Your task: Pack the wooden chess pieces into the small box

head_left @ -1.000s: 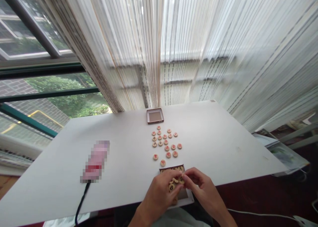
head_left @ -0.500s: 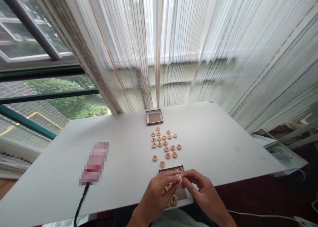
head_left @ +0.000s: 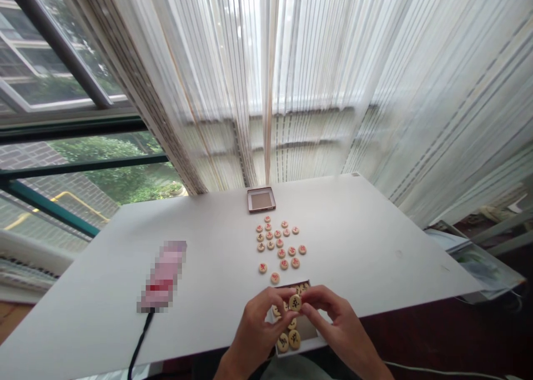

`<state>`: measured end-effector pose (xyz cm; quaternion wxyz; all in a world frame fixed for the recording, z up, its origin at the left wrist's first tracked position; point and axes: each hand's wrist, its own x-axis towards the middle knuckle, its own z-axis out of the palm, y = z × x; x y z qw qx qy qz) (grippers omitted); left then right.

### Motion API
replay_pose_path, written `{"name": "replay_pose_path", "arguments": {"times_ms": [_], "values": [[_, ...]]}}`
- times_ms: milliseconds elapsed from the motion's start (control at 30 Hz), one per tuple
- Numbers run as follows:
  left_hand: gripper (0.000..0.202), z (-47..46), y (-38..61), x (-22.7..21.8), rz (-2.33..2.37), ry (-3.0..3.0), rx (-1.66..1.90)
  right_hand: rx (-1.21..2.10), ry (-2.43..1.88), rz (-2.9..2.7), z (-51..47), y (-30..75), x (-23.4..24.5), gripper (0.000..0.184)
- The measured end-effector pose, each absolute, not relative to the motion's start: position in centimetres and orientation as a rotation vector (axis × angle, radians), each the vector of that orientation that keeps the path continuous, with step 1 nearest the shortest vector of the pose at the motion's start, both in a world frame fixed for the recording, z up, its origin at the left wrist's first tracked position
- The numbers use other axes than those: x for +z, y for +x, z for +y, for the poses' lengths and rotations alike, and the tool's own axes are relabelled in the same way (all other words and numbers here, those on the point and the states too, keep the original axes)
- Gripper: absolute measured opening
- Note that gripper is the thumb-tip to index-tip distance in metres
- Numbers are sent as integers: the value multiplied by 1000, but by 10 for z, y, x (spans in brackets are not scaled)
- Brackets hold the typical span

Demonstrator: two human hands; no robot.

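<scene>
A round wooden Chinese chess piece (head_left: 295, 303) with a black character is held up between both hands, its face toward me. My left hand (head_left: 263, 319) pinches it from the left, thumb below and index finger above. From the right, the thumb and fingertips of my right hand (head_left: 333, 316) close on its edge. Directly beneath is an open box (head_left: 308, 345) at the table's near edge, partly covered by the hands. Several black-marked pieces (head_left: 293, 339) lie inside it, and its brown bottom shows on the right. Beyond the box, several mostly red-marked pieces (head_left: 281, 253) lie spread on the tabletop.
A shallow box lid (head_left: 261, 200) rests near the far edge of the white table (head_left: 353, 241). To the left lies a pink pixelated object (head_left: 163, 274) with a black cable (head_left: 140, 335). Behind the table hang striped sheer curtains (head_left: 316, 80), with an open window at left.
The piece in the fingers has turned so its black character now faces me. My hands have parted slightly around it, and more of the box shows. The view has shifted slightly.
</scene>
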<state>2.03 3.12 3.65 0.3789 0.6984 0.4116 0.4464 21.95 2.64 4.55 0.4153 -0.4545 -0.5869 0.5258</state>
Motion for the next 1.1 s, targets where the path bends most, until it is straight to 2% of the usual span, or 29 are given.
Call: {"name": "replay_pose_path", "arguments": {"times_ms": [700,1100], "values": [[25,32,22,34,982,1886,1218,1280,-1167,-1491,27,213,39,21],[19,30,24,33,981,1870,1203,1360,-1068,-1396,25,216,39,17]]}}
